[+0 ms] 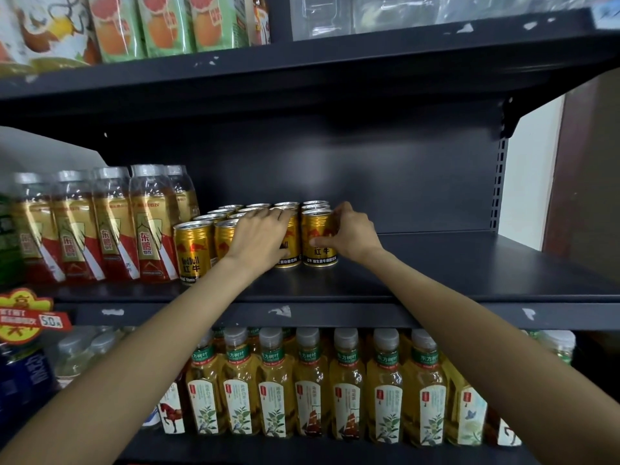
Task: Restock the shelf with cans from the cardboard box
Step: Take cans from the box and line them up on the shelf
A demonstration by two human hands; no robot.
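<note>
Several gold Red Bull cans stand in rows on the dark middle shelf point(436, 263), left of its centre. My left hand point(260, 234) wraps round a front-row can point(291, 248), thumb low on its label. My right hand point(352, 231) grips the rightmost front can point(317, 241), thumb across its front and fingers behind it. Both cans stand upright on the shelf, side by side. Another front can point(193, 251) stands free at the left. The cardboard box is out of view.
Gold-and-red bottles point(110, 226) crowd the shelf left of the cans. The shelf's right half is bare metal. Green-tea bottles point(349, 384) fill the shelf below. Juice packs point(161, 25) sit on the top shelf, whose underside hangs over the cans.
</note>
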